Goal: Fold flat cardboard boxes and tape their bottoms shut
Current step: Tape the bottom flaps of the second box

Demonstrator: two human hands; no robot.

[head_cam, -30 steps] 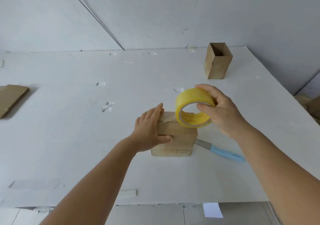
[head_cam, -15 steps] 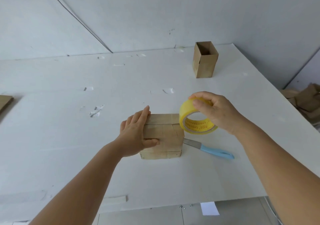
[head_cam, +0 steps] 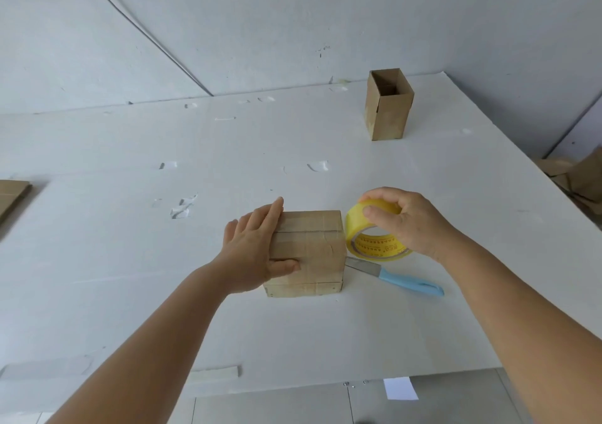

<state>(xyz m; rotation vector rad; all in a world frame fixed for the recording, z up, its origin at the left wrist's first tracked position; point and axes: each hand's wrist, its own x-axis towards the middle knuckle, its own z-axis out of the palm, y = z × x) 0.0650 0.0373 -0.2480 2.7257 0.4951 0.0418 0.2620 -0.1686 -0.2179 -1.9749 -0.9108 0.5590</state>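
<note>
A: Left of the knife [head_cam: 399,277], what has the person got hold of?

B: The cardboard box [head_cam: 308,254], standing bottom-up on the white table [head_cam: 293,332]. The left hand [head_cam: 257,247] lies over its left edge, fingers straight along the top, thumb pressed on the near face. It braces the box rather than clutching it.

A: How would the box handle?

B: Light and hollow, I'd judge, with thin walls that dent, so press at edges and corners, not mid-panel. Its flaps look already crossed with clear tape.

A: And above the knife?

B: The yellow tape roll [head_cam: 374,238], touching the box's right edge. The right hand [head_cam: 407,225] grips it, fingers curled over the rim. A stiff ring, best held there.

A: Any writing?

B: Red print circles the core, too small to read. Far beyond the knife stands a second open box [head_cam: 387,110].
</note>
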